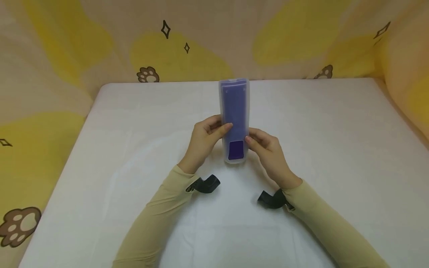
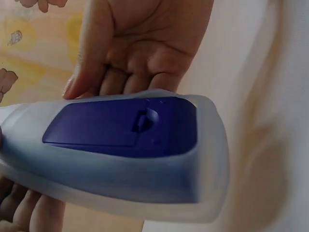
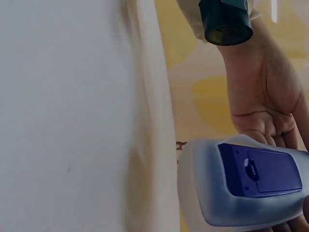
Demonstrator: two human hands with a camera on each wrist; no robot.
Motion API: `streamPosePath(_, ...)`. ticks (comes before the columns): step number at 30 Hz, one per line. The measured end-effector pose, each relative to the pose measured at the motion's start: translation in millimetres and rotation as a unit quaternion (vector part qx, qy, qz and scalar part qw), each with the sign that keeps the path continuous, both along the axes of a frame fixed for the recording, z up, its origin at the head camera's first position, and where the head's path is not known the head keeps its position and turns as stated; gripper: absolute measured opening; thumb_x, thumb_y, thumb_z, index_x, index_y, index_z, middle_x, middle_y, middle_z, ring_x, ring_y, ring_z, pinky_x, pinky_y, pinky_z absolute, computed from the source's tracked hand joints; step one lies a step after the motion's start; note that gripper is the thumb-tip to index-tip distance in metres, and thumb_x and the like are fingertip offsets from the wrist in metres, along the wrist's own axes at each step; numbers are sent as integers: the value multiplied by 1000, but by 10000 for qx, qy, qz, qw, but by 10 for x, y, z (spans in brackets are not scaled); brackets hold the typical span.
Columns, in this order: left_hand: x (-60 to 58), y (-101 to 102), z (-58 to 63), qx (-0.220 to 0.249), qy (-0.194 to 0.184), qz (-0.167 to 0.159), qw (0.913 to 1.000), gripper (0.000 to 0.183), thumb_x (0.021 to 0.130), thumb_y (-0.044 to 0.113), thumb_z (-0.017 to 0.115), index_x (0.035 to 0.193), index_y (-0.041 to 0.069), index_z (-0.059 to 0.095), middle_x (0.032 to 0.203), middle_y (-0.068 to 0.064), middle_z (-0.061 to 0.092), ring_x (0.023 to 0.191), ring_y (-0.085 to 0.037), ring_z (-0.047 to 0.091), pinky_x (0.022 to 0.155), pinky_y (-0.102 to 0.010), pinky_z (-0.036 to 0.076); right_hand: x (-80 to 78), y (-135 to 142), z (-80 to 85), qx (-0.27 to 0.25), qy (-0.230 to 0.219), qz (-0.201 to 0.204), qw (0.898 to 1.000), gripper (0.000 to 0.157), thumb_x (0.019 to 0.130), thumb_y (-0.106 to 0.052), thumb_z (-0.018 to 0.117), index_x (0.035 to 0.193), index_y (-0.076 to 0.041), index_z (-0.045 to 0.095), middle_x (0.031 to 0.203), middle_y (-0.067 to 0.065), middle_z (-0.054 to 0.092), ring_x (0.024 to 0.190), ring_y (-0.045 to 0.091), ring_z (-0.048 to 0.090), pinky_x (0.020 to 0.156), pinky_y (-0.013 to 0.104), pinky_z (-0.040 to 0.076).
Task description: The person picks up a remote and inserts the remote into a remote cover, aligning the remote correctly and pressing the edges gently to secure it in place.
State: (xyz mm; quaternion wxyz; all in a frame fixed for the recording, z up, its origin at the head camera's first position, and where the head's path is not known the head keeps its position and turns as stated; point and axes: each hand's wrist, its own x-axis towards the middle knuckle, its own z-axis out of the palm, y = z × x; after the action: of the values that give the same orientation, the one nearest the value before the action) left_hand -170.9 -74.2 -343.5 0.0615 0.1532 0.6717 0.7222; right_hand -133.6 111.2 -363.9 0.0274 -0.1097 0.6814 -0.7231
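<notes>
A remote control (image 1: 235, 111) in a translucent soft cover is held up lengthwise over the white table. Its purple-blue back faces me, with a dark blue battery cover (image 1: 236, 150) near the lower end. My left hand (image 1: 204, 139) grips its left edge, thumb across the back and fingers behind. Lower down, my right hand (image 1: 269, 154) pinches the right edge between thumb and fingers. In the left wrist view the battery cover (image 2: 125, 126) shows a small latch notch. The right wrist view also shows the covered end of the remote control (image 3: 241, 193).
A white-covered table (image 1: 134, 111) spreads beneath both hands. Behind and beside it hangs a yellow and beige patterned cloth (image 1: 207, 37) with paw prints. Black wrist cameras (image 1: 207, 184) stick out from both sleeves, close to the work.
</notes>
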Motion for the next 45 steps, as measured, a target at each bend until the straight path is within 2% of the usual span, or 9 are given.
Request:
streamPosePath(4,10,2,-4,-63,-161,37,9998,35,91,6,62,123,-6,57,116,-19,63,105,-24,63,92,-32,49,-23,-1,1,113,-31,-167,9998,30,95,3,50,122,16,52,121,25,58,103,13,62,92,32,49)
streamPosePath(7,34,4,-28,-116,-257,-24,9996,37,90,6,63,124,-6,56,117,-19,63,106,-23,62,93,-30,48,-14,7,-13,157,-19,-164,9997,30,95,5,50,123,16,52,122,28,56,104,12,62,92,32,49)
streamPosePath(15,66,7,-50,-166,-159,-24,9997,37,91,7,62,125,-7,55,119,-19,62,108,-24,61,94,-29,48,4,5,-21,155,173,-133,9996,30,94,3,52,122,15,53,120,23,59,105,14,61,92,32,49)
streamPosePath(21,57,5,-54,-78,-325,57,9994,35,92,8,62,123,-7,56,116,-20,63,105,-25,62,90,-32,50,5,2,-11,126,146,-93,9998,29,94,2,52,120,15,55,113,11,66,101,14,63,89,32,51)
streamPosePath(28,45,6,-103,224,-953,123,9951,33,94,13,59,121,-7,57,110,-21,66,97,-24,66,84,-36,54,10,3,-14,218,-319,-139,9992,27,94,-3,55,114,15,58,97,-5,69,92,13,65,80,32,55)
streamPosePath(33,48,16,-118,227,-1070,147,9939,33,94,13,59,120,-7,58,109,-21,66,97,-24,66,84,-36,54,1,8,-36,23,-769,-204,9968,24,93,-2,56,111,13,60,92,-6,69,89,11,64,77,29,55)
streamPosePath(38,47,28,-126,166,-1167,188,9929,32,94,14,59,118,-7,59,108,-21,66,96,-23,66,83,-35,54,-1,14,-44,-257,-1026,-211,9942,16,91,1,55,103,1,66,88,-5,70,85,11,64,74,29,55)
streamPosePath(45,50,44,-133,100,-1320,194,9910,33,94,14,59,120,-7,58,109,-20,66,94,-21,66,83,-35,54,1,18,-39,-459,-1172,-231,9918,19,91,2,55,95,-10,68,84,-4,70,81,11,64,71,28,55)
